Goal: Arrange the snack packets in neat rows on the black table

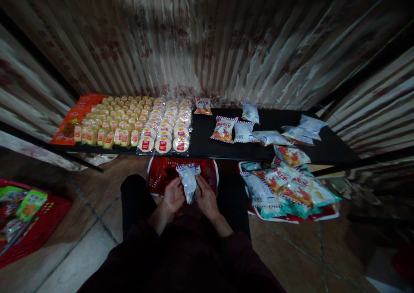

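A small snack bag [188,183], its pale printed back showing, is held between my two hands above a red basket [157,176]. My left hand [174,195] is curled against the bag's left side. On the right side, my right hand [207,198] grips it with the fingers at its edge. Several like bags lie loose on the black shelf [207,138] in front of me, among them an orange-and-white bag [224,129] showing its front. To my right, a heaped pile of snack bags [291,183] fills another basket [294,219].
On the shelf's left stand rows of wrapped yellow cakes [121,116], with stacks of round white crackers [162,142] beside them. An orange package [87,101] lies at the far left end. A red basket of packets [48,219] stands on the tiled floor [80,241]. Striped curtains [194,38] hang behind.
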A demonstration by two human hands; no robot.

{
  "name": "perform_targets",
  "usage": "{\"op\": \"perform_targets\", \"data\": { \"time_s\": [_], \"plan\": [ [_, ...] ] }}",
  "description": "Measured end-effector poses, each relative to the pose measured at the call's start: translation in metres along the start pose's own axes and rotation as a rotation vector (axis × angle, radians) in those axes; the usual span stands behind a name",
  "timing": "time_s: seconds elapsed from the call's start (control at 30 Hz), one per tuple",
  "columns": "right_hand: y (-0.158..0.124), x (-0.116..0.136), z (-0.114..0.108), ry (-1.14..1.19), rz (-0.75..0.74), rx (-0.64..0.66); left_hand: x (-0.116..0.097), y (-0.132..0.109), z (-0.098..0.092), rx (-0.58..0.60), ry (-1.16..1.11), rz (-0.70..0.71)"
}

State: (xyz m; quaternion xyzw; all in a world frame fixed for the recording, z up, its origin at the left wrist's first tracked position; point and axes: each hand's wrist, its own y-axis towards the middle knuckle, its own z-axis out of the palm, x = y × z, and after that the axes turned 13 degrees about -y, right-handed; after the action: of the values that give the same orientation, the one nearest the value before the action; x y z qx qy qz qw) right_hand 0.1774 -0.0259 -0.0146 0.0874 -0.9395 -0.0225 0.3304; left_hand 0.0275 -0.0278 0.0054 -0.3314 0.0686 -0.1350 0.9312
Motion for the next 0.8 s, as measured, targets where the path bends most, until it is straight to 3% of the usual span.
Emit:
{"op": "perform_targets", "data": {
  "time_s": [0.33,0.5,0.63,0.8],
  "plan": [
    [0.001,0.018,-0.013,0.143,0.190,0.164,0.007,-0.001,0.005,0.044,0.033,0.003],
    [0.001,0.019,-0.015,0.191,0.192,0.189,0.011,0.002,0.003,0.094,0.108,0.046],
    [0.001,0.013,-0.010,0.229,0.220,0.179,0.011,0.006,-0.007,0.090,0.189,0.058],
    [0.001,0.007,-0.008,0.265,0.223,0.053,0.010,0.009,-0.012,0.039,0.301,0.111]
  ]
}}
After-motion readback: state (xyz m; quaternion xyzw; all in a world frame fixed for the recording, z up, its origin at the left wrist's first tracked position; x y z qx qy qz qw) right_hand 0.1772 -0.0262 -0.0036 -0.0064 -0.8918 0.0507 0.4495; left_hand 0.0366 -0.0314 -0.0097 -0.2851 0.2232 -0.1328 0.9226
